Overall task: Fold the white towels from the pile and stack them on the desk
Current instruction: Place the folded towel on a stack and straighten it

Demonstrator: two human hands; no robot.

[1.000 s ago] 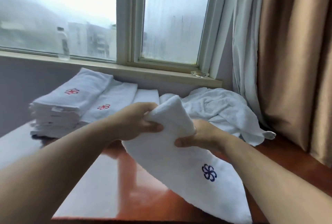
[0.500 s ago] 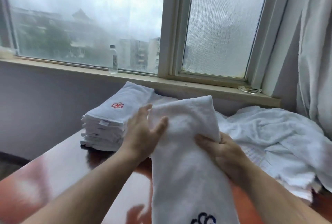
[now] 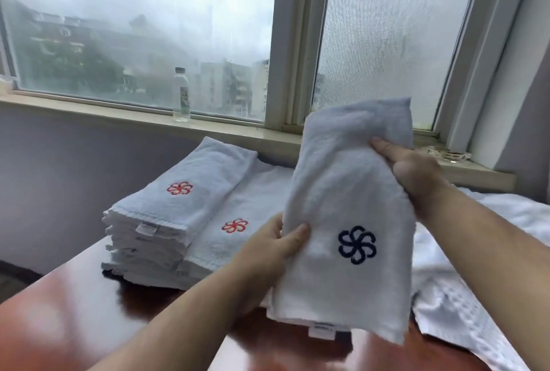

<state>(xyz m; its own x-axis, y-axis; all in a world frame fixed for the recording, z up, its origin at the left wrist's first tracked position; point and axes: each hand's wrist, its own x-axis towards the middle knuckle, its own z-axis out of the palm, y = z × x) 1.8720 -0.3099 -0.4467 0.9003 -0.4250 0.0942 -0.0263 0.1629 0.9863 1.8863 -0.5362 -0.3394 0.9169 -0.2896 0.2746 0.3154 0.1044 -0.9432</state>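
Head view: folded towel (image 3: 351, 222) now held upright and narrow, blue pinwheel logo (image 3: 357, 245) facing the camera; half a second ago the logo sat at the bottom of frame, and a second ago the cloth lay slanted over the tabletop. Left hand (image 3: 268, 247) has shifted from flat against the upper left side to pinching the left edge low down, thumb in front, fingers curled behind. Right hand (image 3: 413, 173) grips the upper right edge, thumb across the front, fingers hidden behind the cloth.

Reading: fold looks finished; towel lifted off the tabletop, ready to go onto a stack. Its lower hem hangs close to the near right part of the tabletop.

Surface: glossy red-brown tabletop (image 3: 74, 311). Tall stack (image 3: 166, 222) of folded towels at the far left, red logo on top; a lower stack (image 3: 238, 222) just beside it, also red logo. Unfolded pile (image 3: 464, 296) spreads along the right edge.

Room: window sill (image 3: 119, 114) behind, clear bottle (image 3: 182, 95) standing on it, small glass dish (image 3: 446, 155) further right. Fogged panes, buildings outside.
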